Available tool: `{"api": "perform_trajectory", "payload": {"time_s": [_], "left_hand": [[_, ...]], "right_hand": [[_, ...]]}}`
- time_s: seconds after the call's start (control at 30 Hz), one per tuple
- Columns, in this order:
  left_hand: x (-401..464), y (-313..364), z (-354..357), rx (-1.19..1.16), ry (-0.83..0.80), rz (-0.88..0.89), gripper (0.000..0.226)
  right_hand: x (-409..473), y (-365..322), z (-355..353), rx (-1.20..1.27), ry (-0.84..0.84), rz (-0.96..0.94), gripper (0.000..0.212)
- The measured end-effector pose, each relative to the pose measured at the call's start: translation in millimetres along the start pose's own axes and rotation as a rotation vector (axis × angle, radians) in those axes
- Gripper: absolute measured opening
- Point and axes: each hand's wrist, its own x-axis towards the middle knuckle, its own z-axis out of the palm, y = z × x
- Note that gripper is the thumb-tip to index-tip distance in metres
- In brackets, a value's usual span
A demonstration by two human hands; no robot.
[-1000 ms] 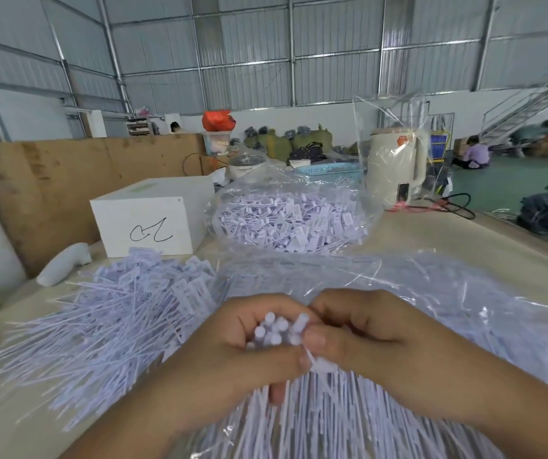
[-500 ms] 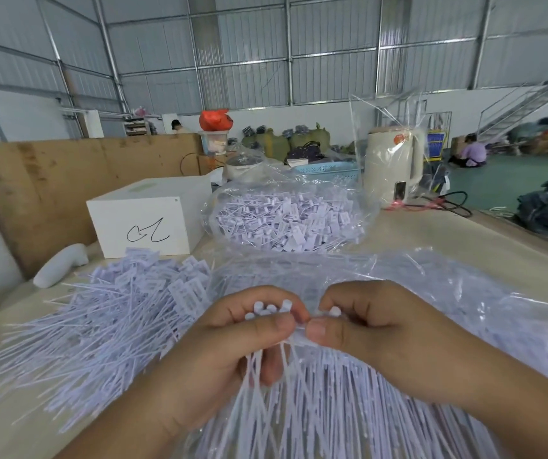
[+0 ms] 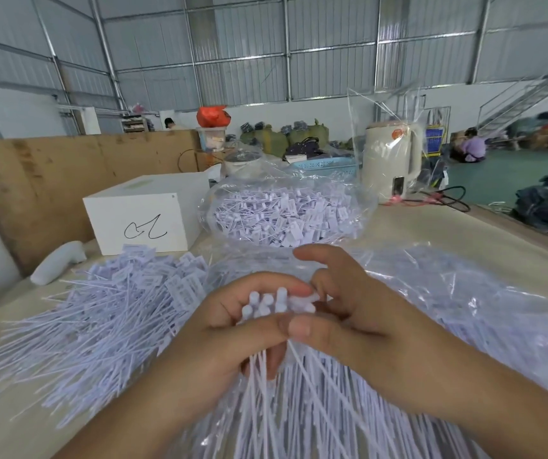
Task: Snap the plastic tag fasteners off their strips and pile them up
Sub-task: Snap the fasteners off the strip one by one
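My left hand (image 3: pixel 229 329) grips a bundle of pale lilac tag fasteners (image 3: pixel 267 303), their blunt heads sticking up between thumb and fingers and their thin tails hanging below. My right hand (image 3: pixel 342 313) meets it from the right; its thumb presses on the bundle's right side and its forefinger is lifted and bent above. A loose pile of fasteners (image 3: pixel 100 313) spreads over the table to the left. More tails (image 3: pixel 299 409) fan out under my wrists.
A clear bag of fasteners (image 3: pixel 286 217) sits behind my hands, and clear plastic sheet (image 3: pixel 465 293) covers the table on the right. A white box (image 3: pixel 146 220), a white handheld tool (image 3: pixel 57 263), a cream kettle (image 3: pixel 390 160) and a plywood board (image 3: pixel 50 180) stand further back.
My right forefinger has lifted off the bundle and now arches above it. The fastener heads stand higher out of my left hand. Both hands stay close together.
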Motion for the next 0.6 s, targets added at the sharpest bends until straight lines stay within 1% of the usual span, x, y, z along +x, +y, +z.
{"api": "perform_trajectory", "payload": {"time_s": [0.07, 0.17, 0.23, 0.3, 0.37, 0.43, 0.47, 0.53, 0.6], "left_hand": [[-1, 3, -4, 0.058, -0.083, -0.019, 0.021], [-2, 8, -12, 0.063, -0.245, -0.094, 0.016], [-2, 12, -17, 0.028, -0.364, -0.151, 0.018], [-1, 15, -20, 0.027, -0.436, -0.196, 0.02], [0, 15, -22, 0.056, -0.437, -0.225, 0.019], [-1, 13, -21, 0.079, -0.383, -0.225, 0.016], [-1, 12, -21, 0.095, -0.346, -0.211, 0.013], [-2, 10, -20, 0.14, -0.281, -0.179, 0.008], [-3, 9, -17, 0.169, -0.229, -0.142, 0.009]], "right_hand": [[-1, 2, 0, 0.04, -0.021, 0.004, 0.069], [-1, -3, 0, -0.06, -0.054, -0.016, 0.073], [-1, -7, 1, -0.142, -0.107, -0.039, 0.06], [-1, -9, 2, -0.168, -0.161, -0.024, 0.05], [-1, -10, 2, -0.203, -0.156, 0.014, 0.048], [-2, -10, 0, -0.283, -0.122, 0.045, 0.045], [-1, -11, -2, -0.307, -0.134, 0.068, 0.049], [-2, -10, -6, -0.27, -0.202, 0.118, 0.064], [-3, -8, -9, -0.206, -0.219, 0.136, 0.067]]}}
